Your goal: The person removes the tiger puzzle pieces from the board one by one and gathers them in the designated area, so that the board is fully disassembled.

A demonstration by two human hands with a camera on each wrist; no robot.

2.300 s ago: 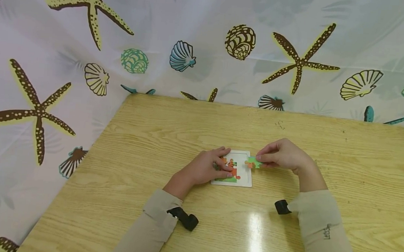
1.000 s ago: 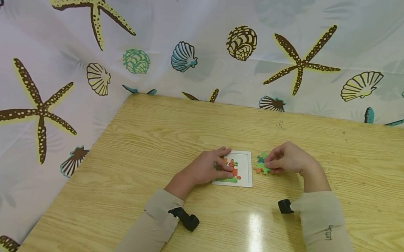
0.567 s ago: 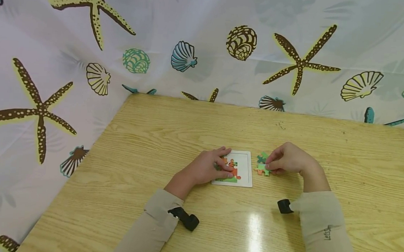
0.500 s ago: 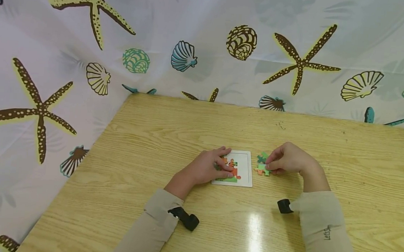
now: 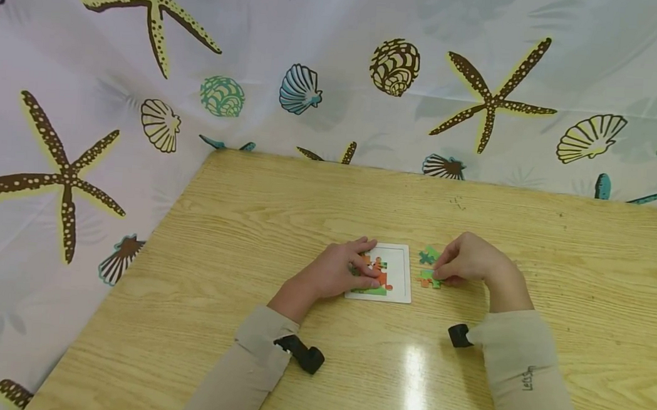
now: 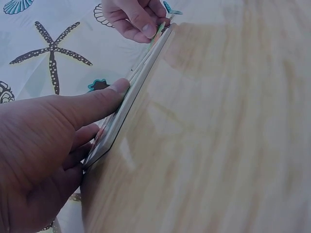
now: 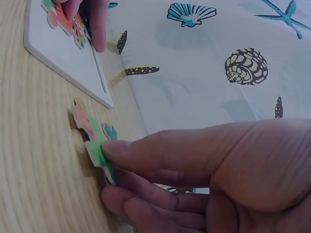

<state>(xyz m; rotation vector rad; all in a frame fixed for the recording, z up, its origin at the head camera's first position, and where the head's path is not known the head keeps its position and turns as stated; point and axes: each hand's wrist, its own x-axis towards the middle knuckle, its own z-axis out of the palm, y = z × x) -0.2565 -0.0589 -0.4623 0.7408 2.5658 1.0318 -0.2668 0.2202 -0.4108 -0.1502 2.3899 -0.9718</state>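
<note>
A jigsaw piece (image 5: 428,278) in green and orange, knobbed along its sides, is pinched between thumb and fingers of a person's right hand (image 5: 470,261), just beyond the right edge of a white puzzle board (image 5: 399,278) on a wood-grain tabletop (image 5: 595,278). A second piece (image 5: 427,256), teal and green, shows just beyond it, toward the tabletop's far edge. The left hand (image 5: 334,269), fingers spread, rests over the board's left side, its thumb at the near edge, covering part of an interlocked picture (image 5: 381,284) in orange and green. The board is a thin, flat slab with a dark line printed inside its border.

Both arms wear beige sleeves; the right sleeve (image 5: 517,345) carries dark lettering (image 5: 528,378) that appears to begin "Lets," the rest too small to read. A black fitting (image 5: 302,354) sits at the left cuff, another at the right. Glare streaks the smooth surface between the forearms. White cloth (image 5: 337,55), printed with starfish and seashells in brown, yellow and teal, hangs behind the tabletop's far and left edges.
</note>
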